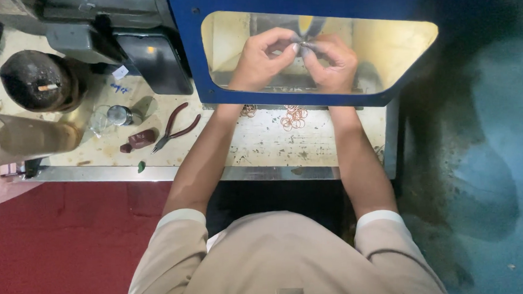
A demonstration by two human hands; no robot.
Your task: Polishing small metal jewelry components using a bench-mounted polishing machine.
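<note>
Both hands, left [262, 60] & right [330, 61], pinch one tiny item, too small to ID, inside blue metal guard window [302, 7]. Thin copper wire rings [294, 117] at 6 o'clock on surface [261, 144]; red-handled pliers [174, 128] at 8.

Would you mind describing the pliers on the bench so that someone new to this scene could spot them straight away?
Start at the blue machine housing with the lit opening and look down to the pale, scuffed bench top in front of it. Left of the left hand's forearm lie the pliers, alone in having two curved dark red handles and a thin pointed nose, next to a small dark red block.
</note>
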